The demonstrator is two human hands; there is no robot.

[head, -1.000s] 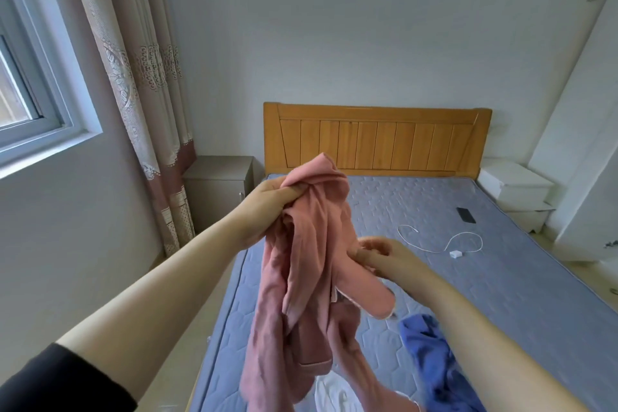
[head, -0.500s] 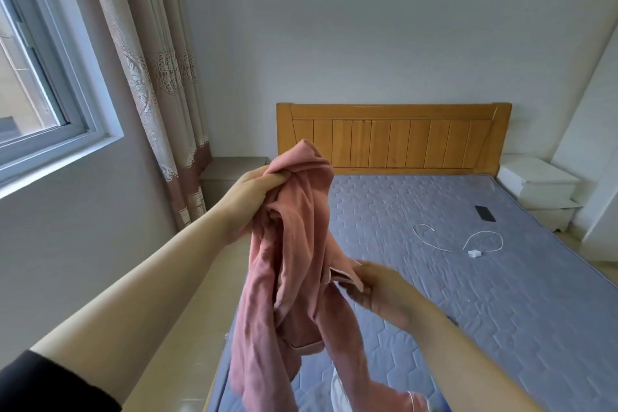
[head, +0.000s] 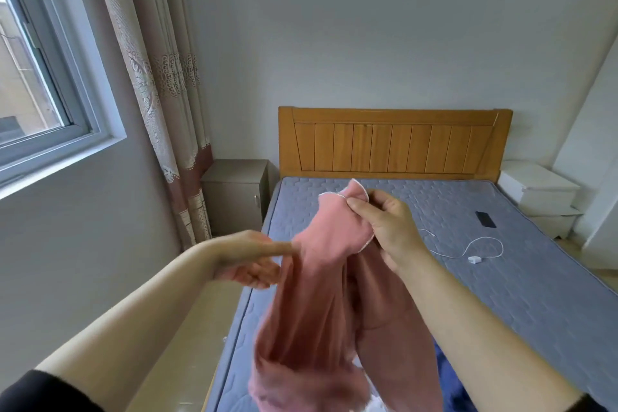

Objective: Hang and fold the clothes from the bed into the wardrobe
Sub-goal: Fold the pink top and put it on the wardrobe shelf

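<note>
Garment [head: 321,294]: is hanging between both hands, over the mattress's [head: 521,311] near left part.
Right hand [head: 384,231]: is pinching its top edge.
Left hand [head: 247,257]: is touching its left side, lower down.
Phone [head: 486,219]: is lying on the mattress, far right, with the cable [head: 468,249] lying just before it.
Cabinet [head: 235,194]: is standing left of the headboard [head: 394,140].

Home bedroom: bed [head: 434,244], curtain [head: 160,77].

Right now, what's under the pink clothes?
A bit of white cloth and blue cloth peek out on the mattress. The pink clothes cover the rest.
</note>
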